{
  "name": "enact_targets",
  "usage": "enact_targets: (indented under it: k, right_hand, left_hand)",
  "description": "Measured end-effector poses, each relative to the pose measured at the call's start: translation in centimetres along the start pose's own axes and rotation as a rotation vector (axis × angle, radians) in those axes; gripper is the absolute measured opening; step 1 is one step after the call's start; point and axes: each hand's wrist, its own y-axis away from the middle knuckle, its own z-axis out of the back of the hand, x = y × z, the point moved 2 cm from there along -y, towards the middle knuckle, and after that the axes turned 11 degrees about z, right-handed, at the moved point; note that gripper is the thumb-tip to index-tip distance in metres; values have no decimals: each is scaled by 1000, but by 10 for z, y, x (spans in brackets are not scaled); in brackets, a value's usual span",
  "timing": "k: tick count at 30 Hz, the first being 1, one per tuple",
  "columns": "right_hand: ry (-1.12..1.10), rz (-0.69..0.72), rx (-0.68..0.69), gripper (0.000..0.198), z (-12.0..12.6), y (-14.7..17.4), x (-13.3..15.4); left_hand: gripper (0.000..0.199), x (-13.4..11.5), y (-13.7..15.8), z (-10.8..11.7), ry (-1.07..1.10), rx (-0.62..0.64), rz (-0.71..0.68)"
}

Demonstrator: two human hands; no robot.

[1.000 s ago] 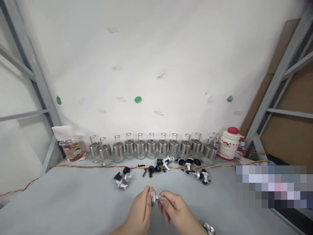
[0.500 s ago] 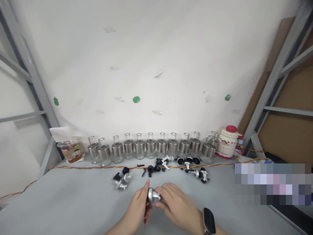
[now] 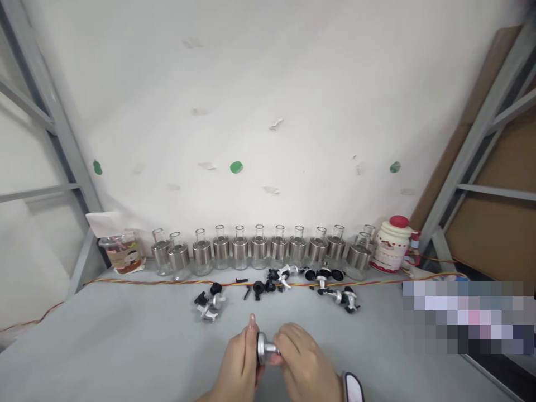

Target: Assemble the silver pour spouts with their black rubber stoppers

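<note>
My left hand [image 3: 242,357] is closed around the black base of a silver pour spout [image 3: 264,348], its thumb pointing up. From the other side the fingers of my right hand [image 3: 305,357] grip the spout's narrow end, which lies sideways between both hands. Part of the base is hidden behind my left fingers. Beyond my hands lie loose spout parts: a small group of silver and black pieces [image 3: 207,312] to the left, a black round piece [image 3: 258,287] in the middle, and more silver spouts [image 3: 349,300] to the right.
A row of several glass bottles with steel sleeves [image 3: 240,247] stands along the white wall [image 3: 293,111]. A plastic drink cup [image 3: 121,255] is at the left end, a cream jar with a red knob [image 3: 391,245] at the right. A twisted red and yellow wire [image 3: 159,283] crosses the grey table [image 3: 125,340].
Both hands have come slightly lower and nearer with the spout. The spout has turned to point more directly to the right, and my right wrist has rotated.
</note>
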Motion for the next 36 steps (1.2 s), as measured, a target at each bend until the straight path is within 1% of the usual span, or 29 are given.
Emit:
enact_targets:
  k: [3,6,10,13,15,17,19,21,23,25,26,27,28,29,30,31,33,36]
  right_hand:
    - [-86,-111,14,21,-1,2,5]
    - [-232,-235,59,23,-2,1,8]
    - [-464,-516,145,34,-9,0,0]
    - [-619,-692,152,42,-16,0,-14]
    - [-719,-747,146,45,-20,0,-24]
    - [-785,-770,117,46,-21,0,-30]
    - [-824,-771,83,45,-20,-1,-31]
    - [-851,-761,68,44,-18,-1,-30]
    - [-863,-733,92,44,-16,-2,-30]
    - [-798,-663,115,41,-12,-2,-37]
    - [-709,-618,123,38,-8,-1,-44]
    - [-568,-574,112,33,-3,0,-55]
    - [-337,-548,81,27,3,2,-67]
    - [-57,-525,86,23,9,5,-80]
    - [195,-514,144,20,13,9,-93]
    - [275,-536,154,17,15,13,-106]
    - [348,-565,174,14,17,22,-125]
    - [395,-580,219,10,12,32,-138]
  left_hand:
    - [49,3,-1,0,-55,-10,-78]
    - [47,7,-3,4,-204,-43,-200]
    - [44,10,-11,9,-484,-104,-370]
    - [41,8,-20,9,-709,-132,-404]
    - [39,5,-24,9,-859,-161,-386]
    - [36,0,-25,9,-949,-184,-385]
    - [30,-3,-23,10,-917,-171,-420]
    - [34,-3,-20,12,-794,-127,-444]
    - [37,-2,-19,13,-660,-84,-410]
    - [32,-1,-19,14,-532,-72,-326]
    - [31,-2,-20,14,-466,-76,-278]
    - [30,-2,-20,14,-402,-81,-227]
    - [30,-3,-21,14,-343,-83,-179]
    - [30,-4,-21,14,-288,-75,-138]
    - [31,-6,-22,13,-240,-57,-106]
    - [32,-6,-22,12,-198,-37,-83]
    - [33,-7,-22,10,-143,2,-60]
    - [30,-5,-21,8,-141,16,-71]
